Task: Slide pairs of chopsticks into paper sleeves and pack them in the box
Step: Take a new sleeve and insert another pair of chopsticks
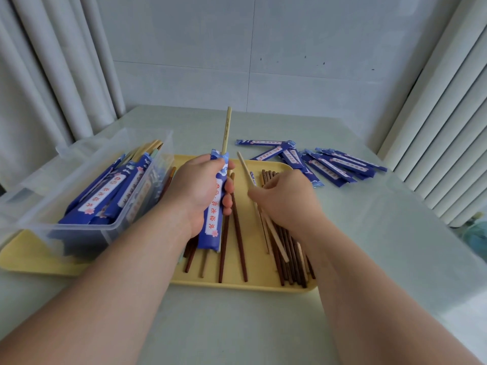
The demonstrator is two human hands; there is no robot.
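Box (79, 227) near left, part-packed. L hand (196, 191) grips sleeve (210, 230) above tray (237, 287), 1st stick (226, 130) poking out far end. R hand (286, 200) pinches 2nd stick (243, 167), tip just right of sleeve mouth. Steady sleeve, line tip w/ 1st stick, push straight.

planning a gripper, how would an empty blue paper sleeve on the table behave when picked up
Probably floppy and very light: the empty blue paper sleeves lie flat and thin on the table. They overlap in a loose pile, so lifting one may drag neighbours. An edge may be hard to pinch.
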